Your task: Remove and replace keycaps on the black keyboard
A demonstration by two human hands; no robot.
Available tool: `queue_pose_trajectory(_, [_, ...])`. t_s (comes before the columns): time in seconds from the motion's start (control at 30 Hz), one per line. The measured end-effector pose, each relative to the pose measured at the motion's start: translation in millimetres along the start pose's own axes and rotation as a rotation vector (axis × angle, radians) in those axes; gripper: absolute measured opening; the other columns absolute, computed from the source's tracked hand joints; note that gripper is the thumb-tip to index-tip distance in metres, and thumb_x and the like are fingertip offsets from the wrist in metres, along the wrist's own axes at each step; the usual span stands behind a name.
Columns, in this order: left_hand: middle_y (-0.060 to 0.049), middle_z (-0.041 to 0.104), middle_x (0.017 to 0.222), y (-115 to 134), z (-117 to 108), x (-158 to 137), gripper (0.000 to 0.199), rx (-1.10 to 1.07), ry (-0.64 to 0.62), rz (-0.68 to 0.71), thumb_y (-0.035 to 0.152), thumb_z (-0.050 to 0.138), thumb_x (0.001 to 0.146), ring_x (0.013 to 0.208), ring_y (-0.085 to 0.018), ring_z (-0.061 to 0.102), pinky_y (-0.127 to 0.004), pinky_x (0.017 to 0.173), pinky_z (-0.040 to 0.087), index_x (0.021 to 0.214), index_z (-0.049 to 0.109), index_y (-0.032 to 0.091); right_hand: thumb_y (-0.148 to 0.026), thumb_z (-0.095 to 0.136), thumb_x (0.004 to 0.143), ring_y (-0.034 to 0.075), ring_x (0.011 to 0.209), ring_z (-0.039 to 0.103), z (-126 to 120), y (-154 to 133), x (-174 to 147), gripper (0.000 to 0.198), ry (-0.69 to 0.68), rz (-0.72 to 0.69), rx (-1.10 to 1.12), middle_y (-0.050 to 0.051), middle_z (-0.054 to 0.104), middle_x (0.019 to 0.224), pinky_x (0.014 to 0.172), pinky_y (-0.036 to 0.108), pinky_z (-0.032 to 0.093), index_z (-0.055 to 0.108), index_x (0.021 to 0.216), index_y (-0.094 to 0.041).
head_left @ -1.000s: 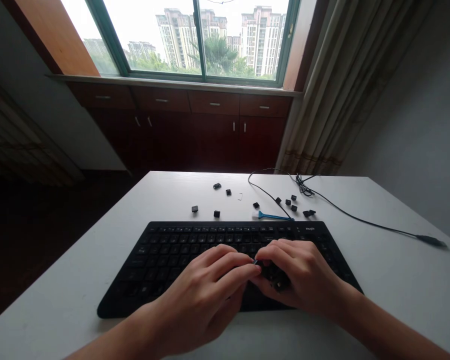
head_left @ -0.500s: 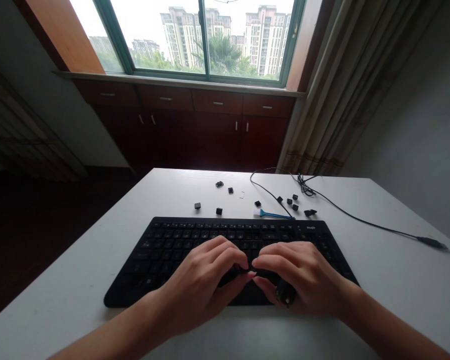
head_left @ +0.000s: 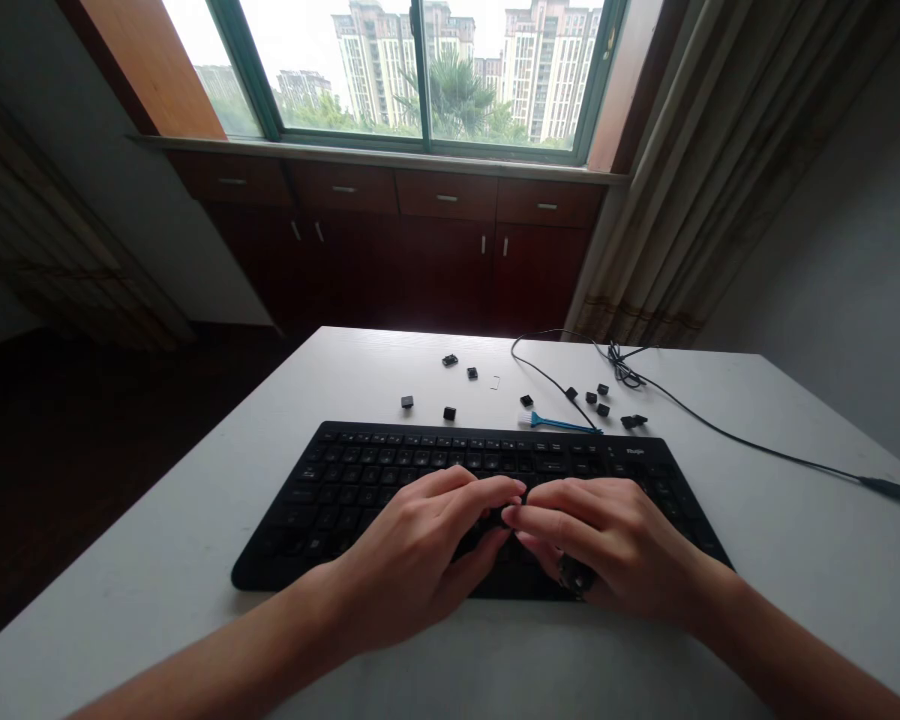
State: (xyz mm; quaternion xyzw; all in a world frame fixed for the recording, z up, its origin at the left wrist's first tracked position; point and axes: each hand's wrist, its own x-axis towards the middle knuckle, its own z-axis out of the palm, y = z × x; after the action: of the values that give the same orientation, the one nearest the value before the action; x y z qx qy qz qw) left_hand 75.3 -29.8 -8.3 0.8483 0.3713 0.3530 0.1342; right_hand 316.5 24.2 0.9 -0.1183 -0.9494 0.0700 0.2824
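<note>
A black keyboard (head_left: 292,515) lies flat on the white table, partly covered by both hands. My left hand (head_left: 427,545) is bent over its middle, thumb and fingers curled together at the tips. Those tips meet the fingertips of my right hand (head_left: 607,530), and whatever is pinched there is too small and hidden to make out. In the curled lower fingers of my right hand sits a small black piece (head_left: 576,575), likely a keycap, mostly covered. Behind the keyboard lie loose black keycaps, one (head_left: 407,402) at the left and another (head_left: 450,413) beside it.
A blue brush (head_left: 562,423) rests along the keyboard's back edge. Several more keycaps (head_left: 602,410) and a thin wire clip (head_left: 496,382) are scattered on the white table (head_left: 157,590). The black cable (head_left: 750,445) runs to the right, ending in a plug (head_left: 889,490).
The view has shifted slightly. My left index finger has stretched forward and the left fingertips have come closer to my right ones, now touching or nearly so. The black piece stays in my right hand.
</note>
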Motion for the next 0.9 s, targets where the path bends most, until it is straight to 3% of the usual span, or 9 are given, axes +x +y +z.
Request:
queue_pose_trajectory(0.23, [-0.007, 0.074, 0.106, 2.0, -1.5, 0.2, 0.044, 0.044, -0.013, 0.036, 0.012, 0.057, 0.098, 0.087, -0.018, 0.066, -0.029, 0.077, 0.058, 0.140, 0.048, 0.018, -0.012, 0.051, 0.100, 0.015, 0.074, 0.067, -3.0, -0.3, 2.5, 0.025, -0.020, -0.037, -0.063, 0.007, 0.075, 0.101, 0.061, 0.029, 0.050, 0.063, 0.122, -0.016])
queue_pose_trajectory(0.47, [-0.006, 0.074, 0.109, 3.2, -3.1, 0.6, 0.044, 0.022, -0.043, 0.039, 0.014, 0.060, 0.098, 0.087, -0.018, 0.066, -0.030, 0.077, 0.057, 0.141, 0.047, 0.018, -0.007, 0.054, 0.096, 0.017, 0.082, 0.070, -2.1, 1.2, 2.5, 0.026, 0.019, -0.015, 0.028, 0.008, 0.074, 0.102, 0.065, 0.027, 0.054, 0.061, 0.119, -0.016])
queue_pose_trajectory(0.63, [-0.006, 0.074, 0.114, 3.9, -2.0, 1.4, 0.045, 0.032, -0.028, 0.035, 0.017, 0.065, 0.096, 0.092, -0.019, 0.068, -0.032, 0.082, 0.058, 0.138, 0.048, 0.020, -0.012, 0.062, 0.093, 0.019, 0.098, 0.073, -29.2, 19.6, -8.5, 0.023, 0.052, 0.235, 0.034, 0.009, 0.072, 0.121, 0.079, 0.029, 0.059, 0.062, 0.115, -0.022])
queue_pose_trajectory(0.8, [-0.006, 0.075, 0.107, 5.0, -1.5, 1.9, 0.042, 0.039, -0.026, 0.035, 0.015, 0.063, 0.095, 0.087, -0.018, 0.068, -0.032, 0.078, 0.058, 0.135, 0.051, 0.019, -0.027, 0.069, 0.093, 0.024, 0.094, 0.075, -67.6, 53.1, -33.9, 0.011, -0.039, 0.474, -0.018, 0.006, 0.077, 0.107, 0.083, 0.038, 0.063, 0.068, 0.104, -0.024])
queue_pose_trajectory(0.9, [-0.006, 0.075, 0.107, 5.6, -1.5, 2.6, 0.037, 0.038, -0.019, 0.043, 0.013, 0.062, 0.094, 0.087, -0.018, 0.068, -0.033, 0.079, 0.057, 0.130, 0.055, 0.019, -0.028, 0.069, 0.092, 0.025, 0.091, 0.076, -74.8, 61.0, -43.1, 0.011, -0.142, 0.516, 0.029, 0.006, 0.078, 0.105, 0.079, 0.039, 0.064, 0.071, 0.102, -0.024])
